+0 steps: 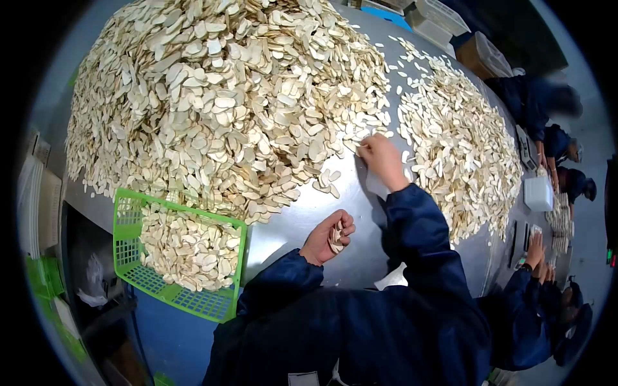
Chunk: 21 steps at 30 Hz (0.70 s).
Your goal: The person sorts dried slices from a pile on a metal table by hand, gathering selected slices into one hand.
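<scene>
Pale, flat oval slices (225, 103), which look like dried root, form a big heap on the metal table. My left hand (328, 238) is closed around a few of these slices, some showing between its fingers, above bare metal in front of the heap. Further forward and to the right, my right hand (384, 161) reaches to the heap's right edge. Its fingers are bent together at the slices there; what they pinch, if anything, is hidden. A green plastic basket (177, 299), partly filled with the same slices, stands to the left of my left hand.
Right of my right arm spreads a second, lower heap of slices (450, 141). Several co-workers in dark clothing (528, 315) stand along the right side, near a white container (538, 194). Plastic bins (441, 19) sit at the far edge. A dark shelf (90, 257) is at left.
</scene>
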Each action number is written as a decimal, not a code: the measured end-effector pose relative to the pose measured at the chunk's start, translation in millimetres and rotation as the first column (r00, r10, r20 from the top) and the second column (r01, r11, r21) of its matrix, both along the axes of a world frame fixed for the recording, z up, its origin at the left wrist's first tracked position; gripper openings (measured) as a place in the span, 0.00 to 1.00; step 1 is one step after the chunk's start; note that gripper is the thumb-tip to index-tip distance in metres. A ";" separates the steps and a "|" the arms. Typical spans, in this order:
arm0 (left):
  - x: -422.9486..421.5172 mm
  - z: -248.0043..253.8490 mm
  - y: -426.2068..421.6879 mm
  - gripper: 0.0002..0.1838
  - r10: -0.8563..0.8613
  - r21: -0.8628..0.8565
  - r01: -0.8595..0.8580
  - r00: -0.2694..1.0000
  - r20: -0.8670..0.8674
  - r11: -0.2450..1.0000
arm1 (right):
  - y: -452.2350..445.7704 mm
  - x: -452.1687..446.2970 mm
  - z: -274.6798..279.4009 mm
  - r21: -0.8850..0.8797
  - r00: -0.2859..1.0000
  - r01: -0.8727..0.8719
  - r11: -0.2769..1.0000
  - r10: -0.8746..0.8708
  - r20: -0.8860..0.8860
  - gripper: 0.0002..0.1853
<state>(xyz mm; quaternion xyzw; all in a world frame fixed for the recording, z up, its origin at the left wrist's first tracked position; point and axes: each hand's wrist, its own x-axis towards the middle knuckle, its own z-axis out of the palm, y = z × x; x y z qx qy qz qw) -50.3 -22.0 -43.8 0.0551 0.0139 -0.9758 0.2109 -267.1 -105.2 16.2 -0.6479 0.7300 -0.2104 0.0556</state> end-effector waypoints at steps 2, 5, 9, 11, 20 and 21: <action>0.5 -1.3 -1.1 0.11 0.014 0.016 -0.014 1.000 -0.021 1.000 | -10.7 18.9 -12.2 -0.094 0.992 -0.023 0.995 0.011 -0.122 0.06; 2.2 2.8 -1.5 0.11 0.026 0.047 -0.026 1.000 -0.014 0.999 | -5.8 18.9 -15.4 -0.074 0.994 -0.061 0.995 0.053 -0.098 0.07; -0.9 -5.3 1.3 0.09 0.065 0.103 -0.058 0.996 -0.061 0.993 | 24.6 -12.7 -6.3 -0.003 0.999 0.027 1.000 -0.027 -0.044 0.09; -0.1 12.8 3.1 0.11 0.120 0.179 -0.150 0.979 0.166 0.972 | 41.2 -20.7 9.4 0.097 0.985 0.057 0.994 -0.071 0.155 0.10; -1.8 6.8 4.1 0.09 0.207 0.256 -0.225 0.974 0.094 0.940 | 18.2 -25.9 5.7 0.005 0.992 0.077 0.997 -0.077 0.097 0.11; -1.4 1.2 3.0 0.08 0.200 0.269 -0.203 0.979 0.039 0.941 | 8.7 -30.9 1.7 -0.021 0.994 0.108 0.994 -0.107 0.035 0.12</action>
